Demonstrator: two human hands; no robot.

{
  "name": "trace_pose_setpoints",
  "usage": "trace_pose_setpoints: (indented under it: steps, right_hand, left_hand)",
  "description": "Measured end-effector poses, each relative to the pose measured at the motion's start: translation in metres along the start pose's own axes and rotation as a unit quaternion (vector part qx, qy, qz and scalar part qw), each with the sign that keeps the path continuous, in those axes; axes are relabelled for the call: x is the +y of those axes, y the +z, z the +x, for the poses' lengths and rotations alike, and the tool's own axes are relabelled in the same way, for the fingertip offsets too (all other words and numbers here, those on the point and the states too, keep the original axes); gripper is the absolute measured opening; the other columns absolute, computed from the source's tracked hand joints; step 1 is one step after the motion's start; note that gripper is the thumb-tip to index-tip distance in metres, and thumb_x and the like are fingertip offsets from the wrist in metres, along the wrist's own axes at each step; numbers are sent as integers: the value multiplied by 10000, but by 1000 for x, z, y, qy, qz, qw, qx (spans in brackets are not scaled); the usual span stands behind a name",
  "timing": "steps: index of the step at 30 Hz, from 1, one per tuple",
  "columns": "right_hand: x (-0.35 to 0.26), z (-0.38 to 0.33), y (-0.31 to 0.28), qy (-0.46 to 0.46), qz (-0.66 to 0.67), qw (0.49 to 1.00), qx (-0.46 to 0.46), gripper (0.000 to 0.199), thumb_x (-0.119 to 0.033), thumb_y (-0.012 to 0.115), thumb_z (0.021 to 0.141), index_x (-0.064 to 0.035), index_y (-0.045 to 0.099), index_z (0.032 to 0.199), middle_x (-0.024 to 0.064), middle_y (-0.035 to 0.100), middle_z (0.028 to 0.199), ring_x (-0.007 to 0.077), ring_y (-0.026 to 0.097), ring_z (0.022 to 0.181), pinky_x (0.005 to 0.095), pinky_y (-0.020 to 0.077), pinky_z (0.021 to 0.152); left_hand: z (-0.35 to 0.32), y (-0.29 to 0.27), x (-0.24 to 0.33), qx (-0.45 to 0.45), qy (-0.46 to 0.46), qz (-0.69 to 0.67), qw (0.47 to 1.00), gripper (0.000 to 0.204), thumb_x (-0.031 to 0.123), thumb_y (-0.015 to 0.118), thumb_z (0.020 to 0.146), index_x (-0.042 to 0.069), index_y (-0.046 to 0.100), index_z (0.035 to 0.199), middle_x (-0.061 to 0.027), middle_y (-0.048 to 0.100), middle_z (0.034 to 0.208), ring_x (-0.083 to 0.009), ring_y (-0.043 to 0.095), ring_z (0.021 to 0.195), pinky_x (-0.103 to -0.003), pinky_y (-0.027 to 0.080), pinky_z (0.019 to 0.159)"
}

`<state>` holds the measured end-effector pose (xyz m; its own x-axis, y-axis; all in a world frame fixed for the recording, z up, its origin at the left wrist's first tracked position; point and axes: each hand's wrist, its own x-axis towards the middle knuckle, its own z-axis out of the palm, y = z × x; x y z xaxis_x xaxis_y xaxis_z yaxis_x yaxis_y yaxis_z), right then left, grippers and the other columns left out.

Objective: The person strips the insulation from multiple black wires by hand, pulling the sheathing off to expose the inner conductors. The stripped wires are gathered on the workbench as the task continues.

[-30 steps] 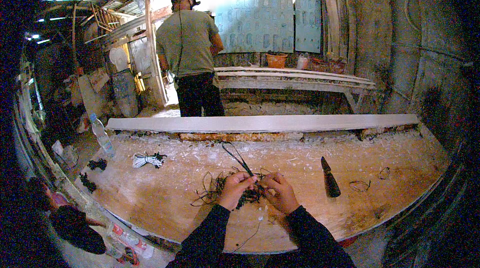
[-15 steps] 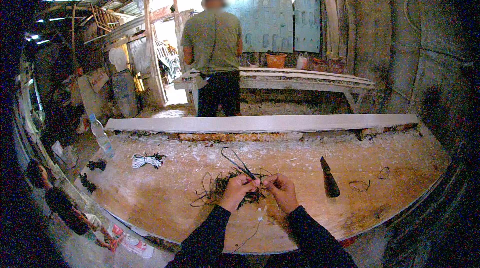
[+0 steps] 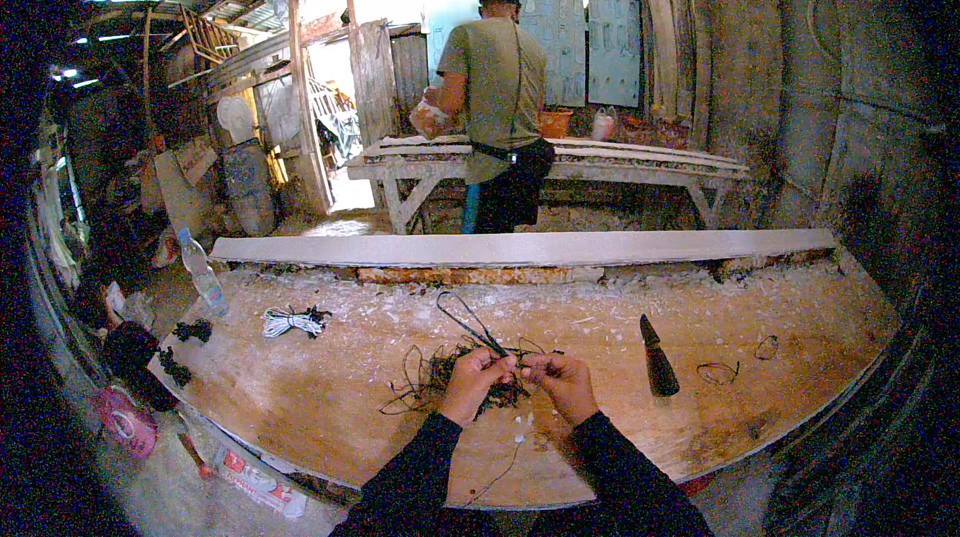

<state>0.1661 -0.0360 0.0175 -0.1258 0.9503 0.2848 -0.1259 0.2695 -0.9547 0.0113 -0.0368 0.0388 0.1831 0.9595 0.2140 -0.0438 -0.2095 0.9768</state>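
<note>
My left hand (image 3: 474, 385) is closed in a pinch on a thin black cord (image 3: 470, 323), whose loop sticks up and to the left beyond my fingers. Close beside it, the fingertips of my right hand (image 3: 562, 384) pinch the same cord; the exact grip is too small to make out. Under and around both hands lies a tangled heap of black cord (image 3: 430, 377), partly hidden by them. To the right, a dark knife-like tool (image 3: 656, 357) with a pointed tip lies flat. A loose strand (image 3: 500, 477) trails toward the near edge.
The wooden table (image 3: 330, 407) carries a long white strip (image 3: 520, 249) along its far edge. On the left are a white cord bundle (image 3: 292, 321), black clumps (image 3: 190, 332) and a plastic bottle (image 3: 203, 272). A person (image 3: 495, 87) stands at the bench behind; another crouches at lower left.
The person at the back bench has shifted right and turned, with a bundle at their hands. The person at lower left has moved. My hands stay nearly in place, with slight finger movement.
</note>
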Motion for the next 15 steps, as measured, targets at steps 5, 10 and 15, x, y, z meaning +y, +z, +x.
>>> trace_pose_setpoints:
  steps: [5, 10, 15]
  right_hand:
    - [-3, -3, 3, 7, -10, 1000, 17, 146, -32, 598, 724, 13, 596, 862, 56, 607, 798, 119, 563, 727, 237, 451, 677]
    - [0, -1, 2, 10, -16, 1000, 6, 110, -43, 579, 744, 13, 588, 838, 41, 598, 768, 105, 546, 703, 230, 443, 662]
    - [3, 0, 0, -18, -57, 998, -36, 85, -96, 566, 773, -11, 565, 778, 16, 582, 732, 87, 525, 678, 224, 430, 635]
  left_hand:
    - [0, 3, 3, 13, -38, -3, 999, 159, 184, 600, 763, 35, 543, 762, 4, 540, 674, -75, 475, 596, -202, 380, 579]
    - [2, 3, -7, 21, 30, 11, 999, 139, 162, 592, 767, 36, 535, 758, 1, 543, 674, -76, 475, 585, -201, 381, 567]
    - [9, 3, -24, 10, 29, -56, 998, 123, 108, 595, 756, 38, 497, 728, -7, 538, 664, -84, 491, 579, -206, 396, 545]
